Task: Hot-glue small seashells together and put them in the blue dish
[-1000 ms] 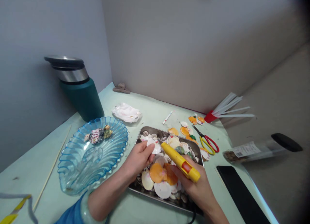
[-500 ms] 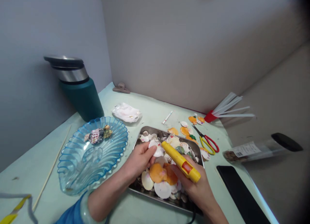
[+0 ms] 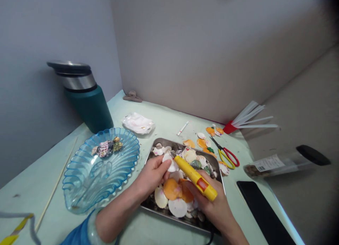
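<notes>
My left hand (image 3: 151, 175) pinches a white scallop shell (image 3: 171, 162) over the metal tray (image 3: 156, 144), which is full of white, orange and green shells. Wrapped in my right hand (image 3: 215, 206) is a yellow glue gun (image 3: 195, 178), whose nozzle touches the white shell. To the left stands a blue shell-shaped glass dish (image 3: 87, 181) with a small cluster of patterned shells (image 3: 107, 148) in it.
A teal flask (image 3: 84, 96) stands at the back left. A wooden skewer (image 3: 55, 186) lies left of the dish. Red-and-yellow scissors (image 3: 226, 155), loose orange shells (image 3: 205, 141), glue sticks (image 3: 249, 119), a clear tube (image 3: 286, 162) and a black phone (image 3: 262, 211) lie right. A white packet (image 3: 138, 123) sits behind the tray.
The glue gun has shifted slightly left, bringing its nozzle onto the white shell. My left hand has barely moved.
</notes>
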The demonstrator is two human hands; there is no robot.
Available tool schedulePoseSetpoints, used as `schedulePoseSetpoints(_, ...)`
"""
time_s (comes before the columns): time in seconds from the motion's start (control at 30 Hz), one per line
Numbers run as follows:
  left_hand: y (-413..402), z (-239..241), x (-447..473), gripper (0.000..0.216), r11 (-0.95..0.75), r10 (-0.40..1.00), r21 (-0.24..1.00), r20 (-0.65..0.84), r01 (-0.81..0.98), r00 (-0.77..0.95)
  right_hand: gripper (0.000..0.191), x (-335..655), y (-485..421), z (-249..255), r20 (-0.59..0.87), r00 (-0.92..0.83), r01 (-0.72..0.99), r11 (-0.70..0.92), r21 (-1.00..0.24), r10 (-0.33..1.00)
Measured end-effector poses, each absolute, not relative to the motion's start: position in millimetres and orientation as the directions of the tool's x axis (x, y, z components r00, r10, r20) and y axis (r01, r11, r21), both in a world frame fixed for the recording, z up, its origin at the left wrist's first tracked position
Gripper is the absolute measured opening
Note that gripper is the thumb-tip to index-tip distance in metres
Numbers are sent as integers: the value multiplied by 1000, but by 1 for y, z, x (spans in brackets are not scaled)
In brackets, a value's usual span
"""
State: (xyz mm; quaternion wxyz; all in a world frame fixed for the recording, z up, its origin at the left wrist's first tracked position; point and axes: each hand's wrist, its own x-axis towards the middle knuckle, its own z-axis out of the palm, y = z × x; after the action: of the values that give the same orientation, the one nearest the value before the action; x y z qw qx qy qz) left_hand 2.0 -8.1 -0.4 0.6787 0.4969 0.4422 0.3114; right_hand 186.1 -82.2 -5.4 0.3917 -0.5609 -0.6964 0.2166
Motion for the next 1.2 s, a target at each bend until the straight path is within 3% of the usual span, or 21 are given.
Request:
schedulePoseSetpoints(0.73, -9, 2, 3, 36, 369, 859, 929, -335, -15, 388, 7, 186, -82, -6, 279, -91, 585, 278, -762, 956)
schedulePoseSetpoints(1.2, -7, -2, 3, 37, 378, 887, 922, -335, -82, 319, 9, 186, -82, -6, 327, -9, 599, 267, -755, 945)
